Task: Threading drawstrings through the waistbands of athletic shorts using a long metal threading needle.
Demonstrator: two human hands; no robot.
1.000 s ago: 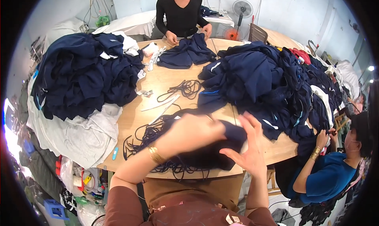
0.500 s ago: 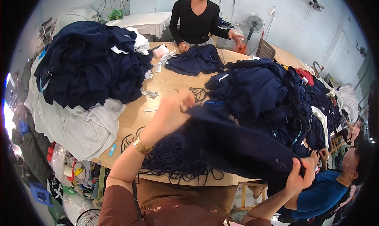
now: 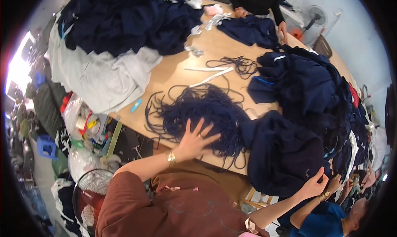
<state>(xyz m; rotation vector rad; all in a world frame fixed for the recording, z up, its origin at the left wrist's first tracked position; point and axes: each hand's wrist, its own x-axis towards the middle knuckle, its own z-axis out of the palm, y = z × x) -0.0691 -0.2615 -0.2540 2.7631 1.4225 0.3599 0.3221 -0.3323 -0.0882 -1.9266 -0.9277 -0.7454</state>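
Observation:
My left hand (image 3: pixel 197 142) is open, its fingers spread over the near side of a tangled heap of dark navy cords (image 3: pixel 202 108). To the right of the heap a navy garment (image 3: pixel 285 148) lies bunched over the table's front edge. My right hand (image 3: pixel 315 184) pinches that garment at its lower right edge, thumb against fingers. Which kind of garment it is, I cannot tell from its folds. A smaller loop of cords (image 3: pixel 242 66) and a white strip (image 3: pixel 211 76) lie beyond the heap.
Large piles of navy garments stand at the far left (image 3: pixel 128 22) and right (image 3: pixel 310 88). A grey cloth (image 3: pixel 95 75) drapes over the left edge near a small light-blue tool (image 3: pixel 136 105). Across the table (image 3: pixel 171 73) a person in black handles navy cloth (image 3: pixel 252 30); another, in blue (image 3: pixel 322 220), is at right.
My left hand has let go of the garment and come down onto the cords. The garment, stretched out before, now lies bunched at the right, still in my right hand. The view has tilted downward.

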